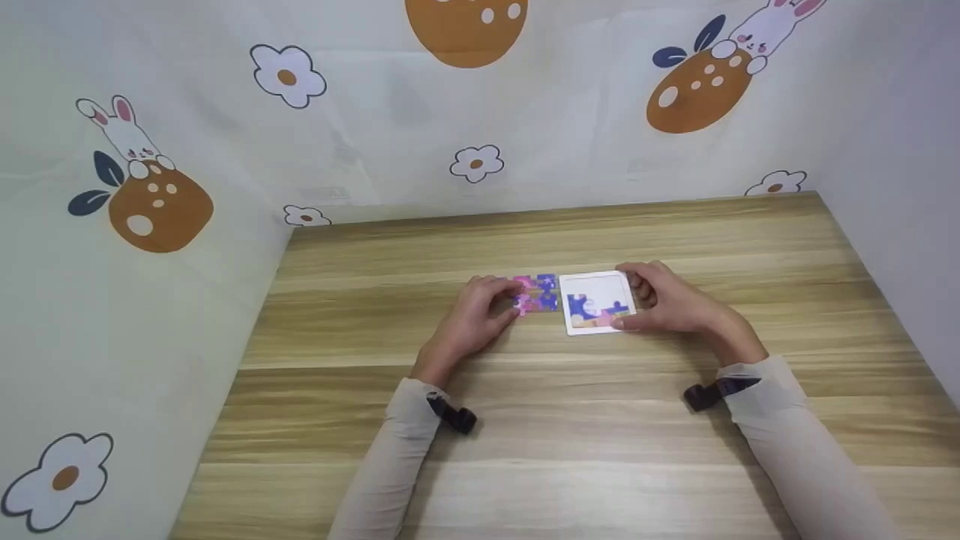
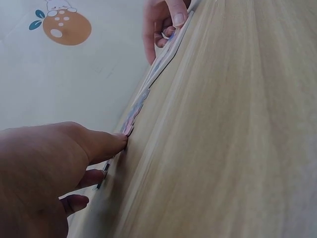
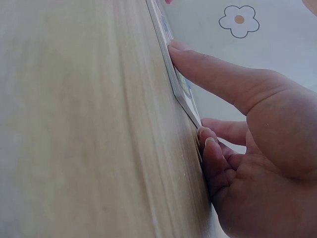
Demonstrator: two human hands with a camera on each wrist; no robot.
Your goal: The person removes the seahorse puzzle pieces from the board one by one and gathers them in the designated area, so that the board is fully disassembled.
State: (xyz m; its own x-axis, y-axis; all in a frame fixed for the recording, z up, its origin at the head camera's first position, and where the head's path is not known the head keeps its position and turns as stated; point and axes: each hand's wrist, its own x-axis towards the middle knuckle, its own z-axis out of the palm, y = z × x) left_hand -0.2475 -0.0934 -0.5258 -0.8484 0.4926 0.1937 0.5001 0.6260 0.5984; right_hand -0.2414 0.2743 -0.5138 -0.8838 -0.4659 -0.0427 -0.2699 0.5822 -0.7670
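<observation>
My left hand (image 1: pixel 478 315) holds the near left side of a small group of purple and pink jigsaw pieces (image 1: pixel 546 301) between thumb and fingers. In the left wrist view the thumb (image 2: pixel 106 144) lies at the edge of the pieces, close over the table. Just right of them is a white-framed square puzzle board (image 1: pixel 564 304), its lower part filled with blue, pink and tan pieces (image 1: pixel 577 306) and its upper part bare white. My right hand (image 1: pixel 670 297) grips the board's right side, thumb on the lower right and forefinger at the upper corner. In the right wrist view its other fingers (image 3: pixel 214 153) curl beside the board's edge.
Both hands are over a wood-grain table (image 1: pixel 570 420). A pale cloth wall (image 1: pixel 375 150) with rabbits, oranges and flowers rises behind the table's far edge and along its sides. Dark wrist cameras (image 1: pixel 454 414) are strapped on both sleeves.
</observation>
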